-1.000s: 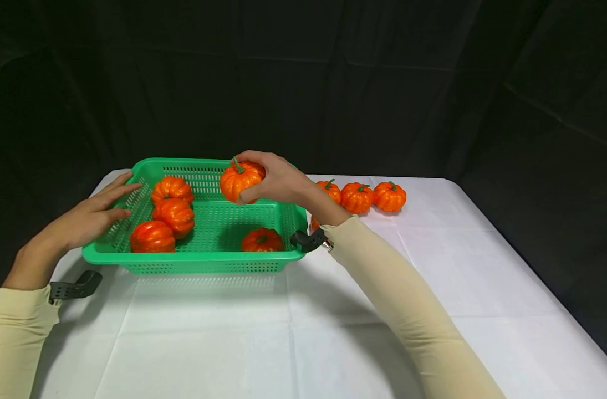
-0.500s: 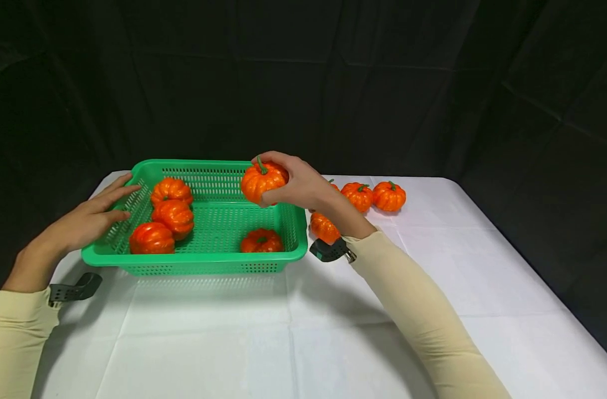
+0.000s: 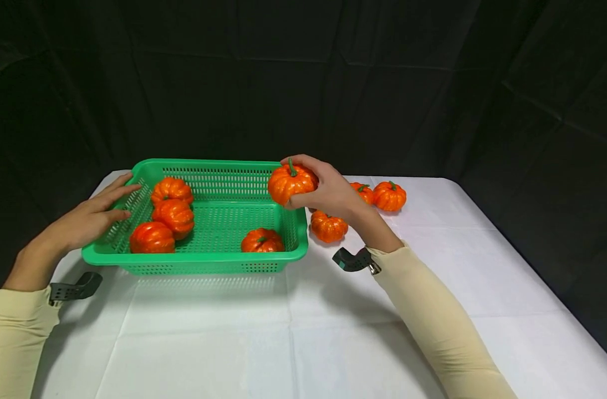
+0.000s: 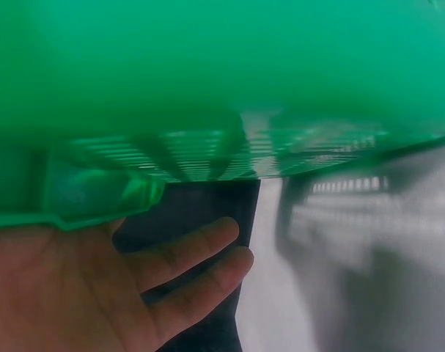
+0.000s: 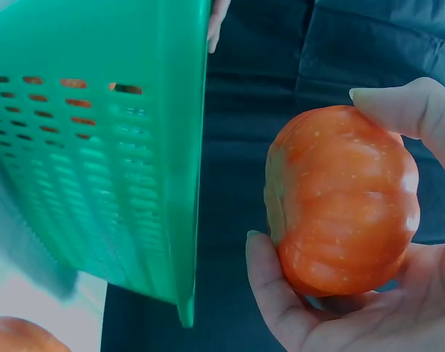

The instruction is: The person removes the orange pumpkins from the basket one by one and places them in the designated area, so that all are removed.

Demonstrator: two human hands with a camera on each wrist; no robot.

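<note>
- Holding a little orange pumpkin point(image 3: 291, 183) in my right hand point(image 3: 328, 191); my fingers point(image 5: 409, 103) and thumb curl round it, so I have it tight; it is up in the air, over the right end of the green basket point(image 3: 218, 261), just above the rim
- In my right wrist view the same pumpkin fills my palm, and the basket's holey side wall stands just beside it on the left
- My left hand point(image 3: 91, 213) lies flat on the left end of the basket; my fingers point(image 3: 118, 191) are straight and touch the rim and the holey wall; that hand holds nothing
- In my left wrist view my fingers point(image 4: 196, 253) stick out straight under the blurry green rim
- Four pumpkins sit inside the basket; three are bunched together at the left end point(image 3: 171, 190), point(image 3: 175, 215), point(image 3: 152, 237), and they look like they touch each other; one pumpkin point(image 3: 261, 240) sits alone near the front right corner
- Three more pumpkins are out on the white table point(image 3: 333, 343); one point(image 3: 328, 226) is just beside the basket's right wall, under my right wrist; two more, point(image 3: 389, 195) and one half hidden behind my hand point(image 3: 364, 192), sit further back on the right
- I have tan sleeves point(image 3: 433, 327) on both arms; there is a small black clip point(image 3: 354, 259) at my right wrist and another point(image 3: 75, 288) at my left wrist
- Behind the table it is all dark cloth point(image 3: 303, 83)
</note>
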